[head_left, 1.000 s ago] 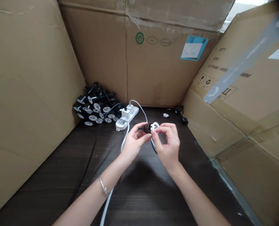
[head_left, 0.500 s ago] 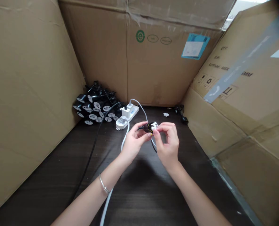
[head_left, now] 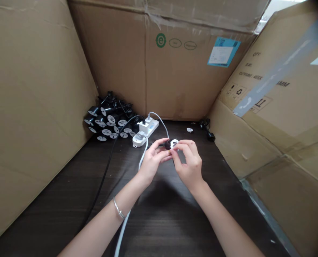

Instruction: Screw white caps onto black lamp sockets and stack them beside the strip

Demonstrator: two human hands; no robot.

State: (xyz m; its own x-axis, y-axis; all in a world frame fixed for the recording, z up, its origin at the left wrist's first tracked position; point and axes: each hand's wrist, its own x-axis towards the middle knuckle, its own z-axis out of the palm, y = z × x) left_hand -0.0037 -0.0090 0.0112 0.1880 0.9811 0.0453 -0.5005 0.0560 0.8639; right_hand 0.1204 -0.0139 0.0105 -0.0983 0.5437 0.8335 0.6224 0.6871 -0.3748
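Above the dark table, my left hand (head_left: 153,161) is closed around a small black cup-shaped housing (head_left: 168,144). A white round cap (head_left: 174,142) with a dark slot sits at its right-hand mouth. My right hand (head_left: 189,161) has thumb and fingertips pressed on the cap's right and lower edge. Fingers partly hide the housing, and I cannot tell whether the cap is fully seated. Behind my left hand, a white power strip (head_left: 138,141) carries plugs and adapters.
Several black housings with white round ends (head_left: 107,132) are piled at the back left. A loose white cap (head_left: 189,130) and a black part (head_left: 210,136) lie at the back right. Cables cross the dark table (head_left: 159,228); cardboard walls (head_left: 180,85) surround it.
The white cap has turned its round face toward me and now covers the housing's mouth. Yellow wires seen there before no longer show. My right hand has shifted slightly left.
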